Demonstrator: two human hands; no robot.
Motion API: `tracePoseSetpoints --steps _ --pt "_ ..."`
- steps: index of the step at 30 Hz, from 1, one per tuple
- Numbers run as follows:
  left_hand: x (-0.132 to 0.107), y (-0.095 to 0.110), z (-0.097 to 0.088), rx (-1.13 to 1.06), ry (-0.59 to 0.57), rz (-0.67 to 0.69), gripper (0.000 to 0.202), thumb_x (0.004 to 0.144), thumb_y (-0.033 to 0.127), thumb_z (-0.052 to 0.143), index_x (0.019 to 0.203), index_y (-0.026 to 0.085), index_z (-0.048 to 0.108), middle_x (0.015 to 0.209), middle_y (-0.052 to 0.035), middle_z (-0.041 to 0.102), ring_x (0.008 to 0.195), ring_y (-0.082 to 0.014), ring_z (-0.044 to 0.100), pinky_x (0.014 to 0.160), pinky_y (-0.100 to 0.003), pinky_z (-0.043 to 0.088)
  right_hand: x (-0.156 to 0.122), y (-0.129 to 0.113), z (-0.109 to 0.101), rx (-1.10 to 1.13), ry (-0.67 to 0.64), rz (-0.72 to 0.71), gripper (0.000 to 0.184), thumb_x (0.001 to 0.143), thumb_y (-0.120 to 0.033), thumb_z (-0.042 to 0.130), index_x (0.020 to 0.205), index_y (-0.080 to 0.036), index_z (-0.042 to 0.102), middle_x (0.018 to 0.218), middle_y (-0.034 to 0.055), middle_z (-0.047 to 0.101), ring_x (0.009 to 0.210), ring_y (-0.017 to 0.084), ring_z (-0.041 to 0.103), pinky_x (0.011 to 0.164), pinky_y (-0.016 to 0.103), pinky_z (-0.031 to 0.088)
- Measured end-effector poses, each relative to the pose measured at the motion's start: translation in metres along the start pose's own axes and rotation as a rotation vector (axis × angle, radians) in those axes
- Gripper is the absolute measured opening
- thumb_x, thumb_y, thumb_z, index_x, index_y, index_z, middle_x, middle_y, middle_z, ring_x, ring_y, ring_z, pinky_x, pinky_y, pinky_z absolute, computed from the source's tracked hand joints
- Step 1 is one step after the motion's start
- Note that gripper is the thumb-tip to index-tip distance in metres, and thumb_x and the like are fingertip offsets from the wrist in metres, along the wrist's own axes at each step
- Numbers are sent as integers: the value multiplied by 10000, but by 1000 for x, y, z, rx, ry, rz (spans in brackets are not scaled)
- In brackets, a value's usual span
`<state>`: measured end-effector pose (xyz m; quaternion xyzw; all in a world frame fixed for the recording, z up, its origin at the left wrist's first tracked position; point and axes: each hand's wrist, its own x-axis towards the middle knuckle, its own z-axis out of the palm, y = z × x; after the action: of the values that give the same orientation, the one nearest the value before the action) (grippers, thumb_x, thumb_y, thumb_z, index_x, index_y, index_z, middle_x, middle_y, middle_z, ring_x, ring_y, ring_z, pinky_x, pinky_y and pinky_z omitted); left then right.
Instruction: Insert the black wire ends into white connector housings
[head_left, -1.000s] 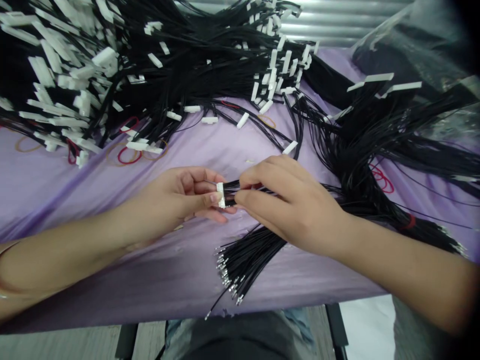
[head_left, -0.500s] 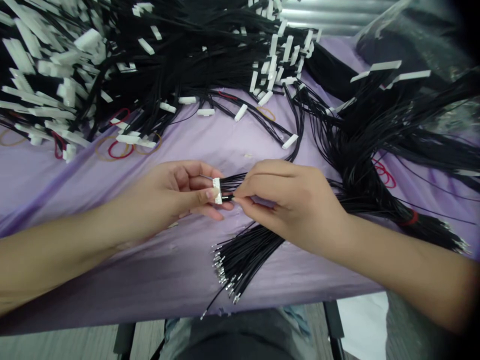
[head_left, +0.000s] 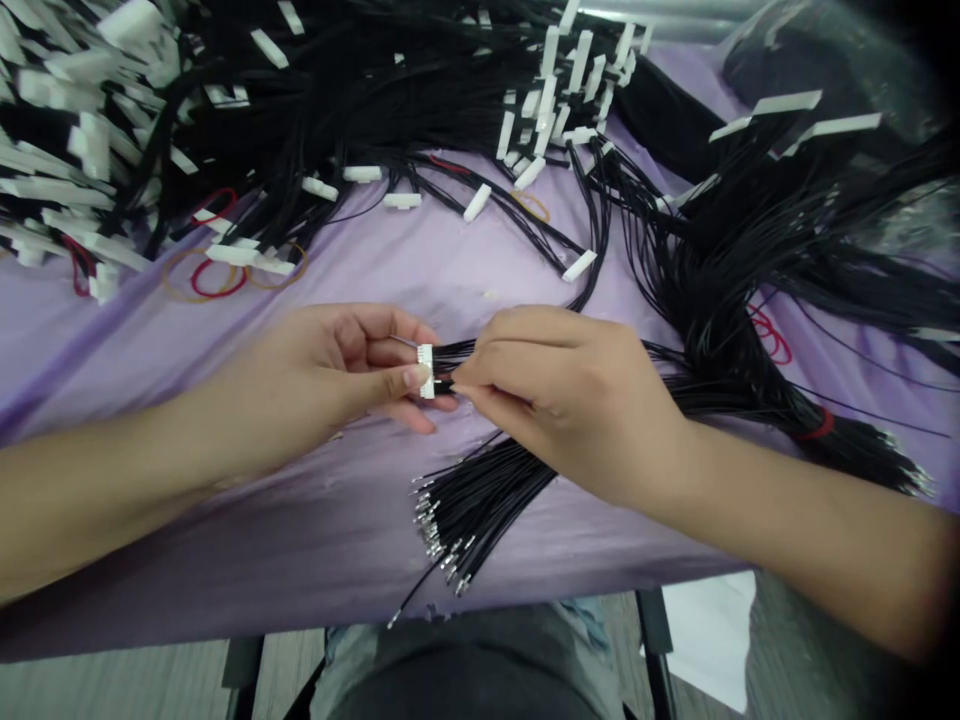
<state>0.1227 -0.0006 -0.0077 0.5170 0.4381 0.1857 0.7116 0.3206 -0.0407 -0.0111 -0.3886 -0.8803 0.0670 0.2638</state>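
Note:
Thumb and fingers of my left hand (head_left: 352, 365) pinch a white connector housing (head_left: 426, 371) from its left side. Several black wires (head_left: 454, 352) run out of the housing's right face and pass behind my right hand (head_left: 559, 390). The thumb and forefinger of that hand are closed on a single black wire close to the housing's lower end; its tip sits at or in the housing, I cannot tell which. Below my right hand a fan of loose black wires (head_left: 487, 510) lies on the purple cloth, bare metal terminals pointing left and down.
White-plugged black wire bundles (head_left: 322, 100) are heaped along the back and left of the purple cloth (head_left: 300, 560). On the right lies a thick wire bundle (head_left: 720, 330) tied with a red band (head_left: 817, 425). Loose rubber bands (head_left: 217, 277) lie at left. A clear plastic bag (head_left: 832, 80) stands back right.
My right fingertips have come closer to the housing, and less of the pinched wire shows between them. The whole scene has shifted slightly up and left.

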Motion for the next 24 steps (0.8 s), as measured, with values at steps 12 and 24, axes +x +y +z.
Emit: tracePoseSetpoints --steps 12,24 --pt "0 0 1 29 -44 25 128 825 103 638 937 134 585 809 -25 713 735 -158 710 681 -190 583 2 3 5 64 -4 -32 236 923 -169 513 747 -109 658 724 33 593 715 124 542 662 246 422" --pt "0 2 2 -75 -31 14 138 791 89 692 888 160 625 787 -21 723 733 -148 711 623 -151 568 0 11 -25 109 -471 -81 94 878 -125 559 852 -133 649 884 53 571 782 155 505 755 316 426"
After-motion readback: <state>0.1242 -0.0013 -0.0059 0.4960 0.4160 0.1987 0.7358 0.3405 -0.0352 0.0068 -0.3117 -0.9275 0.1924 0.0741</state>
